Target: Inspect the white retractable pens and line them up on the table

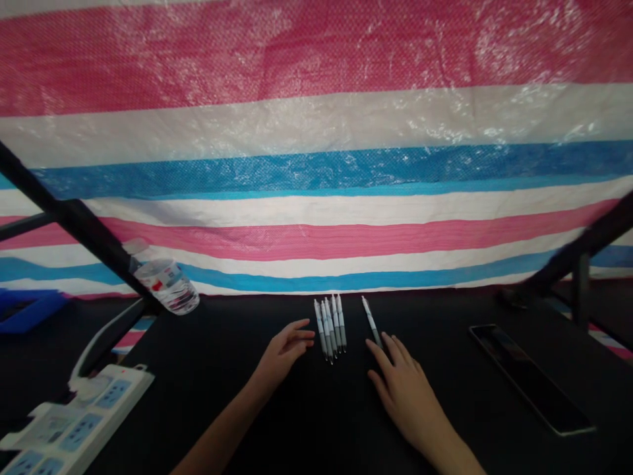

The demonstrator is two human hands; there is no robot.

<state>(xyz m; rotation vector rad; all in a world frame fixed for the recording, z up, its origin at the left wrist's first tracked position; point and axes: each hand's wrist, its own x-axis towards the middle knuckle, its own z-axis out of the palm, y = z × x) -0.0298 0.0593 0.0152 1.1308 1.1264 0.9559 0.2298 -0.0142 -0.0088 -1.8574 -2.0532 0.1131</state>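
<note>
On a black tabletop, the person's left hand and right hand lie apart, both open and holding nothing. The left hand is loosely curled, its fingers pointing right, just beside a tight row of about five slim white-and-grey pens. The right hand is spread wider and flatter, and its fingertips reach the near end of one matching lone pen, though this view cannot show whether they touch it. The row lies between the hands, nearer the left, its long axes running almost straight ahead and drawing together at the near ends. The lone pen lies directly ahead of the right hand, slanting from far left to near right, with a narrow gap separating it from the row. Farther right lies a long dark glass-fronted slab, perhaps a phone. Out to the left are a white power strip with blue sockets, a clear plastic water bottle beside a black metal bar, and a blue plastic tray. Behind everything hangs a woven pink, white and blue striped tarpaulin.
</note>
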